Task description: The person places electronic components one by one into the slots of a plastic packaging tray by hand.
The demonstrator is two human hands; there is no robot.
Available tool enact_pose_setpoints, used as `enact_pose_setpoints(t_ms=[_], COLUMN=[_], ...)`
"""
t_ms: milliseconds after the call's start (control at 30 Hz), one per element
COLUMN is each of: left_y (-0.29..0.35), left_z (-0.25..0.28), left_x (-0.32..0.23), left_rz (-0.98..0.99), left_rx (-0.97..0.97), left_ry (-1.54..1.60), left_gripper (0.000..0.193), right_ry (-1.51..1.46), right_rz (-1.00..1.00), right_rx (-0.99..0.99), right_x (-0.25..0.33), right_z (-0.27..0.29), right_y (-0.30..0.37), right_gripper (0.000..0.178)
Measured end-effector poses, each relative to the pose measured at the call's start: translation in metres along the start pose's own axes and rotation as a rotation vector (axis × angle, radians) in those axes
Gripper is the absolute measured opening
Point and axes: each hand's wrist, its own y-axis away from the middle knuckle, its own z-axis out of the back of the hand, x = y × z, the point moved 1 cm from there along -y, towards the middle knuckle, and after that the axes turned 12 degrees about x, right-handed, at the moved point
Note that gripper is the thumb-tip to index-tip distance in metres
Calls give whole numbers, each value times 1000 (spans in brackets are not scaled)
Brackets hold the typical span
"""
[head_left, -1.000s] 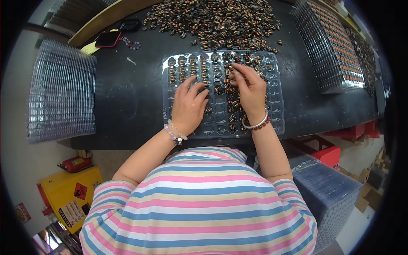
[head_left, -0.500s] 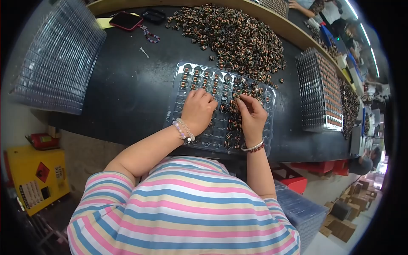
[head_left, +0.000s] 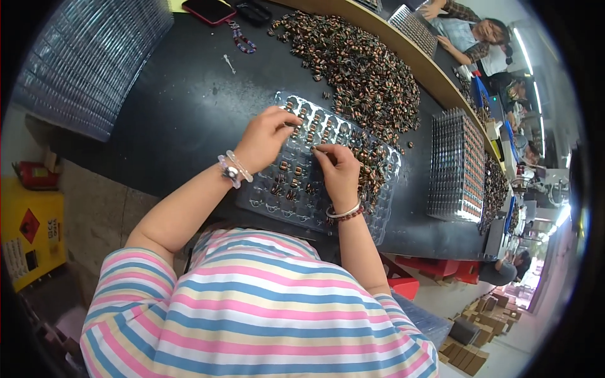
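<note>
A clear plastic tray [head_left: 261,205] with moulded pockets lies in front of me on the dark table. Small copper-wound coils [head_left: 329,129] sit in its far rows, and loose coils [head_left: 373,170] are heaped over its right part. My left hand [head_left: 265,138] is over the tray's far left, thumb and fingers pinched together by the coils there; whatever is between the fingertips is hidden. Closer to the tray's middle, my right hand [head_left: 340,173] pinches a small coil [head_left: 314,150] at its fingertips. The palms and wrists hide some of the pockets.
A big pile of coils [head_left: 365,69] spreads beyond the tray. Stacked clear trays [head_left: 94,63] stand at left; a stack of filled trays [head_left: 457,167] stands at right. A phone [head_left: 209,10] lies at the far left. Behind the wooden ledge [head_left: 403,47], a person [head_left: 476,41] handles another tray.
My left hand has moved to the far left of the tray. My right hand has come left, away from the loose coils, to the tray's middle. The view has shifted slightly.
</note>
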Motion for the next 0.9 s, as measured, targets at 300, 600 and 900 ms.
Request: enact_pose_setpoints(t_ms=[300, 600, 900], left_y=[-1, -19, -20], left_z=[-2, 5, 8], left_x=[28, 25, 13], left_rz=[119, -108, -100], left_rx=[-84, -144, 20], left_ry=[232, -602, -495], left_gripper=[17, 21, 26], right_ry=[441, 703, 706], right_rz=[157, 130, 139], right_rx=[34, -139, -84], right_x=[7, -27, -32], right_z=[-7, 32, 24], right_y=[-8, -37, -34], right_gripper=[10, 23, 11])
